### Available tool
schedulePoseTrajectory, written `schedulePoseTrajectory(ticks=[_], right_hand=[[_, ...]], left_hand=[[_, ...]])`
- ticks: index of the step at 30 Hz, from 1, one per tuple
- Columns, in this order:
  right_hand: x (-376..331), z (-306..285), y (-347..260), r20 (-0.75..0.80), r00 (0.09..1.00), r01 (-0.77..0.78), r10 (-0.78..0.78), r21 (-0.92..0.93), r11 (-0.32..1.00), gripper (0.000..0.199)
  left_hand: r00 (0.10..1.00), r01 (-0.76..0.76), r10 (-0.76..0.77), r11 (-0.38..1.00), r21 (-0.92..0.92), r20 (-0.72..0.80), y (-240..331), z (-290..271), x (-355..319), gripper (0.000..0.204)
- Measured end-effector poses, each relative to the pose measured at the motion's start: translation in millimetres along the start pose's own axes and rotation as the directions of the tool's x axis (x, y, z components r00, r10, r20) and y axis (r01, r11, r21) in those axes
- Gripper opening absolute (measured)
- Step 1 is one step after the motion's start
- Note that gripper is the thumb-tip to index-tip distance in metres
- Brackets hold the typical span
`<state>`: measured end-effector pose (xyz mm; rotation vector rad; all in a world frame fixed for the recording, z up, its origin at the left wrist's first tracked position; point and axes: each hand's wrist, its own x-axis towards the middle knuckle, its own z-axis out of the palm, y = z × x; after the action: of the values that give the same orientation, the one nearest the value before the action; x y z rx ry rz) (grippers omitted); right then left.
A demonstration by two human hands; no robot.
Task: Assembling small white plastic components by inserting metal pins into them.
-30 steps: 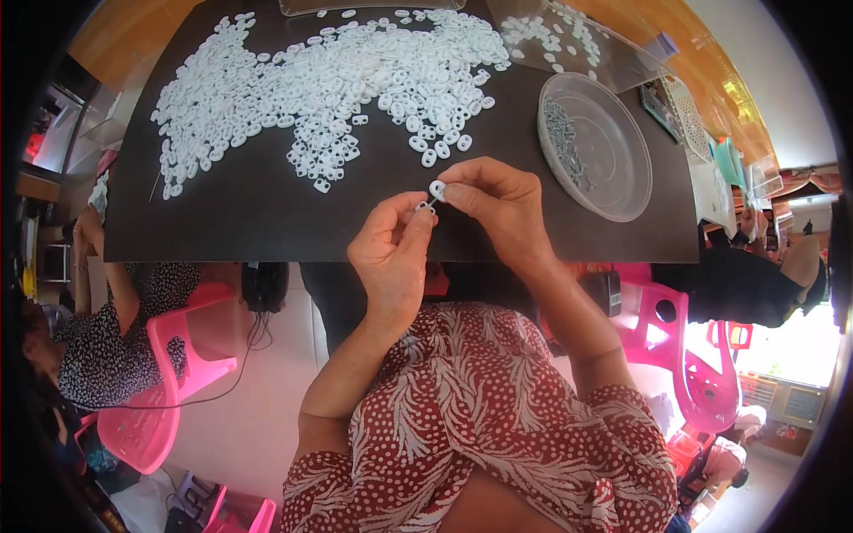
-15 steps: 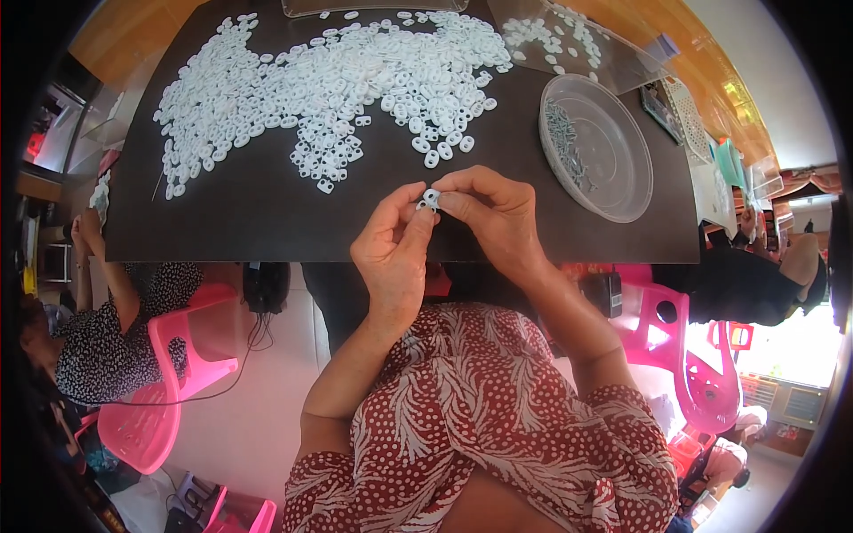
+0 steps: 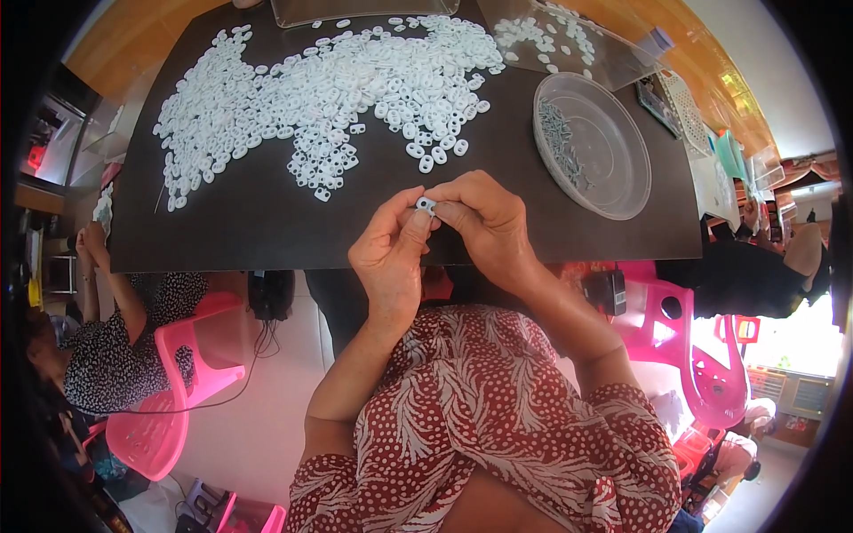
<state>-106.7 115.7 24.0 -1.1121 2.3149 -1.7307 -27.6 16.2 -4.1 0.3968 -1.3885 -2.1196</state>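
Close to the table's near edge, my left hand (image 3: 391, 258) pinches a small white two-holed plastic piece (image 3: 426, 205) between thumb and forefinger. My right hand (image 3: 490, 222) meets it from the other side, its thumb and forefinger closed on the same piece. Fingertips cover part of it, so I cannot tell if a second part is joined to it. Beyond my hands spreads a large heap of white oval two-holed pieces (image 3: 329, 80). A smaller cluster of squarer white two-holed pieces (image 3: 322, 158) lies at the heap's near side.
To the right stands a round clear plastic tray (image 3: 613, 142) with small grey metal screws or pins (image 3: 560, 142) along its left side. More white pieces (image 3: 542, 35) lie at the far right on a clear sheet. A person sits at the left, near a pink chair (image 3: 169, 391).
The white parts between my fingers, apart half a second ago, now look brought together as one piece. Both hands hold almost the same place.
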Motion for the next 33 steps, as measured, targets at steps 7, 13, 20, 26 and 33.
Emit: schedulePoseTrajectory(ticks=[7, 13, 20, 26, 33], right_hand=[[-2, -1, -4, 0.019, 0.999, 0.032, -0.031, -0.043, 0.999, 0.012], [-6, -2, 4, -0.013, 0.998, -0.062, 0.064, 0.149, 0.987, 0.013], [-5, -1, 4, -0.001, 1.000, -0.022, 0.022, 0.099, 0.995, 0.013], [-8, 1, -6, 0.035, 0.998, -0.061, 0.059, 0.041, 0.997, 0.022], [-9, 7, 8, -0.047, 0.977, 0.202, -0.209, -0.116, 0.972, 0.029]], left_hand=[[0.999, 0.050, -0.050, 0.998, -0.047, 0.004, 3, -3, 3, 0.022], [0.996, 0.061, -0.065, 0.996, 0.059, 0.065, 4, -4, 0, 0.025], [0.996, 0.051, -0.054, 0.998, 0.037, 0.068, 4, -5, 1, 0.026], [0.997, 0.056, -0.055, 0.998, -0.017, 0.045, 4, -6, 3, 0.024], [0.997, 0.067, -0.061, 0.990, -0.121, 0.053, 4, -6, 2, 0.022]])
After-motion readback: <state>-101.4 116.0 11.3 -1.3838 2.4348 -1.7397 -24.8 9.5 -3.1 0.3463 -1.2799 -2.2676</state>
